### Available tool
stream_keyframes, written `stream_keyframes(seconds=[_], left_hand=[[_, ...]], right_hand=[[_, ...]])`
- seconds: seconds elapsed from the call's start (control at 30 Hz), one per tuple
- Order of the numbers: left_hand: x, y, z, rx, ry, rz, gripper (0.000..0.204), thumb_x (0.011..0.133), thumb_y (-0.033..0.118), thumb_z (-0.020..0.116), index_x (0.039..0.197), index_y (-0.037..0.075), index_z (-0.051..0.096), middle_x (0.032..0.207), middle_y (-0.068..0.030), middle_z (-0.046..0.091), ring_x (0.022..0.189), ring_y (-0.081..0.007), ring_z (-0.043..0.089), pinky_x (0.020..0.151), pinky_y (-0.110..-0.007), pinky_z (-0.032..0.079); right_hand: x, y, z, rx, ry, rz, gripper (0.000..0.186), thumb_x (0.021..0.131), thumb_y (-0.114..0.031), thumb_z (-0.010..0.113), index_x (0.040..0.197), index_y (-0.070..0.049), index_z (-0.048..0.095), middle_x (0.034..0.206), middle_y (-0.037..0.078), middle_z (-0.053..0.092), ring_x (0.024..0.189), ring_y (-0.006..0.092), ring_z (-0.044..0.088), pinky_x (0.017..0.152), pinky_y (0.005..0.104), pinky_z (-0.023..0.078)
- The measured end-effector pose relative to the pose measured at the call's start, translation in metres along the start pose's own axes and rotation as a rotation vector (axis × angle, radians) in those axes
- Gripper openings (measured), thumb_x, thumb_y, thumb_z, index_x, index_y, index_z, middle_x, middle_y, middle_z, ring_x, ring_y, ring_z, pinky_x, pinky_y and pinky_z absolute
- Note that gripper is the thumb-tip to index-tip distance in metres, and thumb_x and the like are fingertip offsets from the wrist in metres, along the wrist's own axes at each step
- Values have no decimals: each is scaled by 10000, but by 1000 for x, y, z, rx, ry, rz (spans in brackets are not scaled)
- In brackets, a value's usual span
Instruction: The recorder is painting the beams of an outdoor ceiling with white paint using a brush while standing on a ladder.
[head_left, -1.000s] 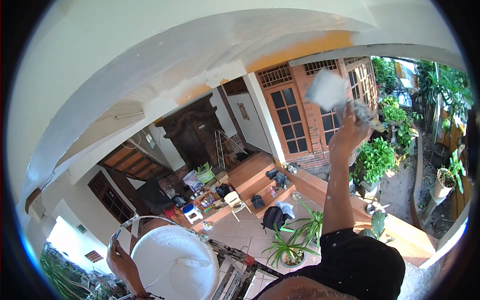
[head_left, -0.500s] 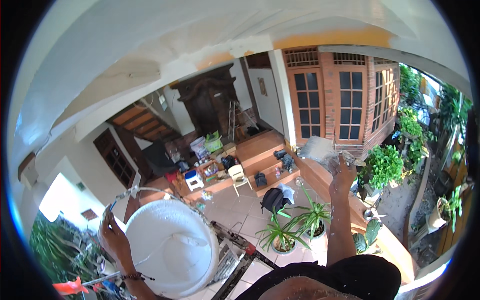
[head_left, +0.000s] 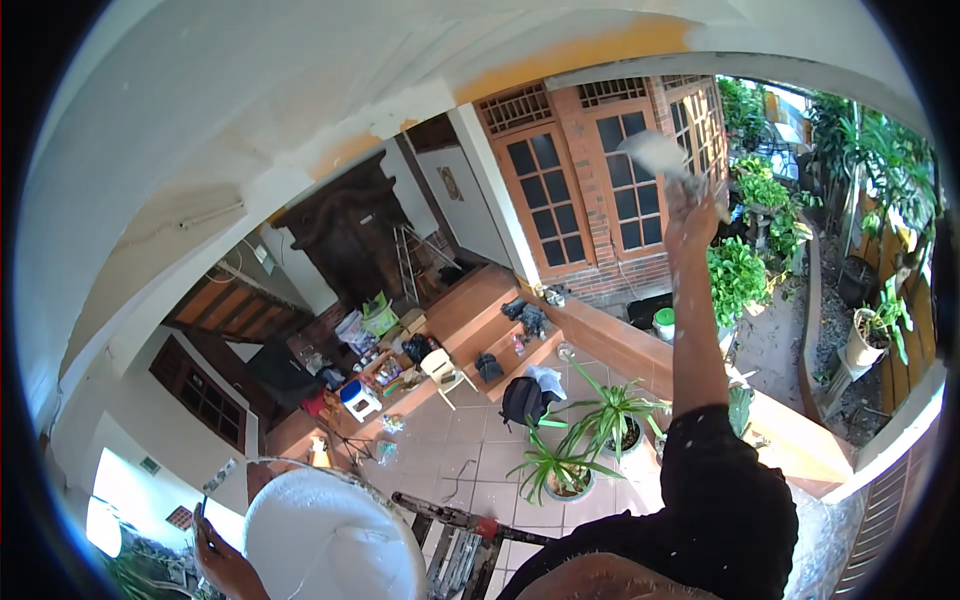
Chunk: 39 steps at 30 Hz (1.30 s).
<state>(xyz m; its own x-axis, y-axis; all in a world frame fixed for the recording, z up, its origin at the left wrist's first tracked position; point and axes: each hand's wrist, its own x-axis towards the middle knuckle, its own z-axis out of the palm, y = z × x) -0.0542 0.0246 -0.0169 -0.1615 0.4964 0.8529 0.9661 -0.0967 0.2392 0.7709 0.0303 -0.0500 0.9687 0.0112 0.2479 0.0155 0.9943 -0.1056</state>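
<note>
My right hand is raised at the upper right, closed round the handle of a wide, paint-coated flat tool, perhaps a brush; its head is blurred. At the lower left my left hand has curled fingers on a slim piece I cannot make out, just beside a white bucket with white paint or paste and a wire handle. The bucket sits by the paint-spattered top of a ladder. Above me curves a pale plastered arch, with orange-yellow patches along its edge.
Below are a tiled patio with potted plants, a black backpack, a beige chair, steps with piled items and a ledge. Glazed wooden doors stand behind; a planted side path runs at right.
My right hand dropped with the flat tool at half a second ago and is now raised again. My left hand sits lower in view, and the view has shifted.
</note>
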Motion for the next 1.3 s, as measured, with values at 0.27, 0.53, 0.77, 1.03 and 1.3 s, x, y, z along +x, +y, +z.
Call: stream_keyframes(seconds=[0.27,0.53,0.77,1.03,1.3], left_hand=[[-4,96,-36,56,-24,-99,337,1038,281,474,1195,89,701,1102,-182,710,965,-346,689,802,-412,538],[-7,83,-43,36,1,-82,321,1036,255,486,1201,74,693,1127,-180,705,1022,-345,675,849,-396,519],[-4,73,-21,-22,-24,-86,314,1040,261,473,1221,126,691,1026,-171,721,907,-301,682,749,-393,514],[-2,50,-27,30,19,-9,340,954,134,450,1177,65,697,879,-85,714,784,-230,662,711,-374,512],[0,50,-27,-49,20,79,336,943,142,442,1111,56,720,904,-77,725,816,-215,669,727,-348,521]], right_hand=[[238,-8,76,272,-234,-237,336,982,-236,506,1200,10,579,1098,164,641,984,311,674,826,404,595],[250,-2,193,357,216,-134,350,930,-194,605,1197,27,557,1106,175,643,995,301,661,772,404,570],[263,-18,223,646,-35,-109,252,980,-140,556,1186,4,564,1042,128,629,919,234,657,843,358,560],[84,44,196,560,-295,-203,212,985,-95,567,1182,-27,527,1118,106,612,1068,218,621,977,360,529],[-136,56,149,497,-453,113,319,957,-38,603,1258,-2,501,1248,141,579,1204,260,584,1106,409,440]])
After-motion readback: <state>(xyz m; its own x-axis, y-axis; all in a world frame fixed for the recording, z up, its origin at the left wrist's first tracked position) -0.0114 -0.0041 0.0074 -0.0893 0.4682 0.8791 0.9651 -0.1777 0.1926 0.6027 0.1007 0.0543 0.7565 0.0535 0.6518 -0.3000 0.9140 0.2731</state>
